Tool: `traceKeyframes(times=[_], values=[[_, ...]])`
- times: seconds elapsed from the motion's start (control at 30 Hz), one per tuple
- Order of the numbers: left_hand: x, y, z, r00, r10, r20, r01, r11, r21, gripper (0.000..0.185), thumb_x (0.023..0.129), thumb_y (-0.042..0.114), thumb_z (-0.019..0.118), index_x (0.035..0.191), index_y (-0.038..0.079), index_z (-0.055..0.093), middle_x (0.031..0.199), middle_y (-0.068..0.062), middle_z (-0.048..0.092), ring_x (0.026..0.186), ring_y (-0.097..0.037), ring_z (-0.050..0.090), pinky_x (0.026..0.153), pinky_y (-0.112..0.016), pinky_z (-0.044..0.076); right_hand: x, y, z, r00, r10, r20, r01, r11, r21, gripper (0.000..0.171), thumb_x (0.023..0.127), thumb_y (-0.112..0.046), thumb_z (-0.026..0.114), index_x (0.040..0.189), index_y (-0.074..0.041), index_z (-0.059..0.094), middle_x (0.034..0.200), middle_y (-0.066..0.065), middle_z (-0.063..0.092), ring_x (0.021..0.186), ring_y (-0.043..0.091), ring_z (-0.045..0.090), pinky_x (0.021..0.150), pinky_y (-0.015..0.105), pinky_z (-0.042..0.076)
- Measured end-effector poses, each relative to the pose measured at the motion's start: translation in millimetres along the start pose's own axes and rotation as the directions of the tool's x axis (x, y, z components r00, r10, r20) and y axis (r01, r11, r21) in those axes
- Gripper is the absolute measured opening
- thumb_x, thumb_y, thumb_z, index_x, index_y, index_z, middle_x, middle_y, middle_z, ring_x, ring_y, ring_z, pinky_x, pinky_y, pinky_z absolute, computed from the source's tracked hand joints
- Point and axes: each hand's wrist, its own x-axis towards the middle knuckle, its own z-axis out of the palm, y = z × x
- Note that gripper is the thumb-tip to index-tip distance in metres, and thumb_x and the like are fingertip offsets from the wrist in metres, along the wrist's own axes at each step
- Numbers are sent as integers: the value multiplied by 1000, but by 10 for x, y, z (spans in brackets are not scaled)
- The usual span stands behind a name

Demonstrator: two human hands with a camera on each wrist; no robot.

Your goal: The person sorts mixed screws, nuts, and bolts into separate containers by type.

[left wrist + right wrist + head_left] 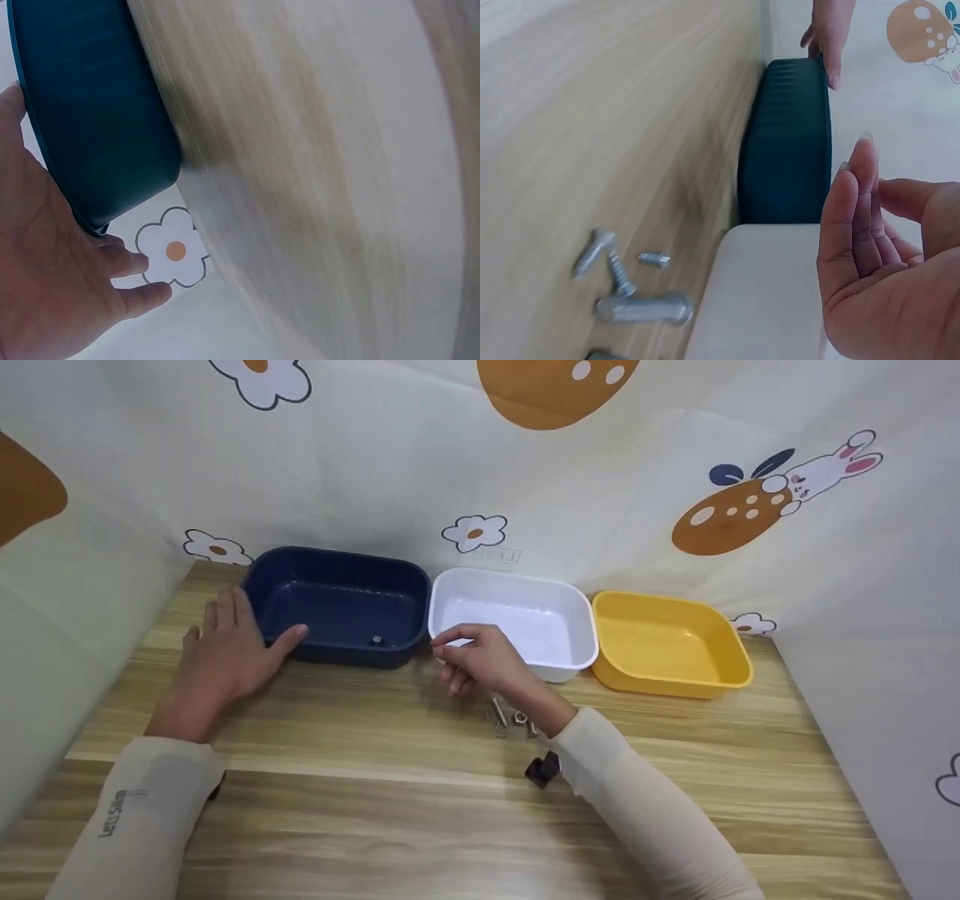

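My left hand (225, 649) rests at the left end of a dark blue bin (337, 656), fingers extended along its outside and thumb over the front rim. A small metal piece (377, 640) lies inside that bin near its front right corner. My right hand (480, 660) hovers by the front left corner of a white bin (559, 673), thumb and index finger brought together. Whether something small is between those fingertips cannot be made out; in the right wrist view nothing shows in the hand (885, 277).
A yellow bin (671, 688) stands right of the white one, the three in a row against a patterned cloth (375, 472). Loose bolts and screws (641, 309) lie on the wooden table (360, 810) in front of the white bin. A black object (541, 770) shows beside the right sleeve.
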Motion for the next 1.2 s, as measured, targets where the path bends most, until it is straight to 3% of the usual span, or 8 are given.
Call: traceKeyframes(times=[0.3, 0.8, 1.2], values=[[-2, 3, 17, 1000, -1, 8, 1, 1000, -9, 116, 88, 80, 23, 147, -13, -15, 152, -38, -17, 140, -57, -8, 105, -76, 1, -87, 115, -146, 997, 76, -26, -76, 997, -5, 27, 95, -10, 60, 117, 4, 64, 58, 4, 63, 43, 11, 58, 46, 29, 51], [-14, 24, 19, 1000, -4, -20, 5, 1000, 10, 117, 88, 80, 25, 147, -14, -11, 153, -39, -8, 141, -57, -2, 105, -76, 5, -271, 250, -304, 998, 53, -18, -53, 999, -7, 27, 94, -11, 60, 116, 4, 64, 62, 4, 65, 46, 10, 58, 45, 26, 50], [-5, -7, -5, 1000, -7, 1, 7, 1000, 7, 116, 88, 79, 24, 147, -13, -14, 152, -39, -12, 140, -57, -5, 106, -76, 3, -418, 336, -436, 998, 55, -28, -55, 998, 19, 28, 95, -5, 57, 118, 11, 60, 59, 4, 63, 45, 10, 58, 45, 24, 51]])
